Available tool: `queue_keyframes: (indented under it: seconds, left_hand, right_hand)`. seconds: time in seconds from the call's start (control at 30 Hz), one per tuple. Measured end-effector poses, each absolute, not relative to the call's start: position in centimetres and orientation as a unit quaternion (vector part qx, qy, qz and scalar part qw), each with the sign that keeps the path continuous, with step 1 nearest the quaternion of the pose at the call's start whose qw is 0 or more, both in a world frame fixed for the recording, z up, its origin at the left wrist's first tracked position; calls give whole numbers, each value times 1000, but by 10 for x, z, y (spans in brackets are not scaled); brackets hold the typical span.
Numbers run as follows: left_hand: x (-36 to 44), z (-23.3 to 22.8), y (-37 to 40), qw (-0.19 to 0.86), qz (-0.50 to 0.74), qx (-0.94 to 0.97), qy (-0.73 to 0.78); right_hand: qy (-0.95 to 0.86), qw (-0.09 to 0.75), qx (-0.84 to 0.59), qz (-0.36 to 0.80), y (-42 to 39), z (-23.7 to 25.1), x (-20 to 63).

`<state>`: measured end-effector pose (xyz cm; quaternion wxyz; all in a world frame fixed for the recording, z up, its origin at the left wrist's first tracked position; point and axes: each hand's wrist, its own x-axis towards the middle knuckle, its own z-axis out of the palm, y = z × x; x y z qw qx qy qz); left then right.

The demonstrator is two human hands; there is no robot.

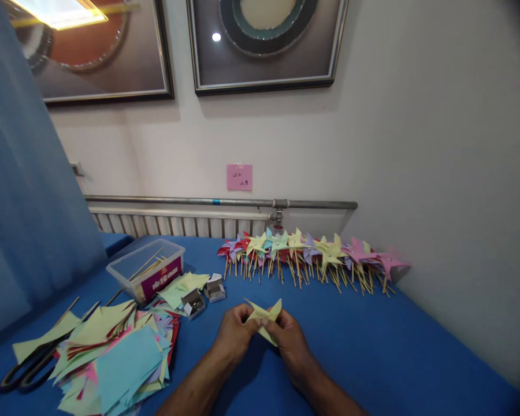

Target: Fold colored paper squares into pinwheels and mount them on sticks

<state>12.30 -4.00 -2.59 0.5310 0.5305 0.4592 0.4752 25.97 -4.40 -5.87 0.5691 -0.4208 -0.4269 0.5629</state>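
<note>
A pale yellow paper pinwheel [274,312], partly folded, is held up over the blue table between both hands. My left hand [235,330] pinches its left side, thumb pressed near the middle. On the other side my right hand [291,341] grips the paper, its thumb also close to the centre. The fingers behind the paper are hidden. Left of the hands sit a small open box of metal pins [193,304] and a second small open box [215,289].
Finished pinwheels on sticks [303,254] lie in a row at the back. At left are stacked paper sheets [127,361], black-handled scissors [30,370] and a clear plastic tub [145,271] with sticks. A blue curtain [30,173] hangs at far left; a wall borders the right.
</note>
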Motion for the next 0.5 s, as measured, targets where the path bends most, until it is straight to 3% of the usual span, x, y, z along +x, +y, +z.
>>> queue_keyframes:
  seconds: [0.13, 0.23, 0.37, 0.43, 0.5]
  left_hand:
    - [125, -26, -42, 506, 477, 547, 467]
    - [109, -13, -41, 431, 502, 566, 491]
    - [41, 33, -24, 205, 519, 595, 579]
    - [-6, 58, -6, 44, 462, 617, 636]
    - [-49, 74, 15, -44, 370, 602, 706]
  right_hand:
    - [-417, 568, -419, 573, -39, -64, 261]
    - [-418, 568, -413, 577, -36, -68, 262]
    - [-420, 572, -409, 574, -39, -68, 262]
    - [-414, 578, -409, 571, -41, -66, 261]
    - [-412, 577, -410, 573, -42, -64, 260]
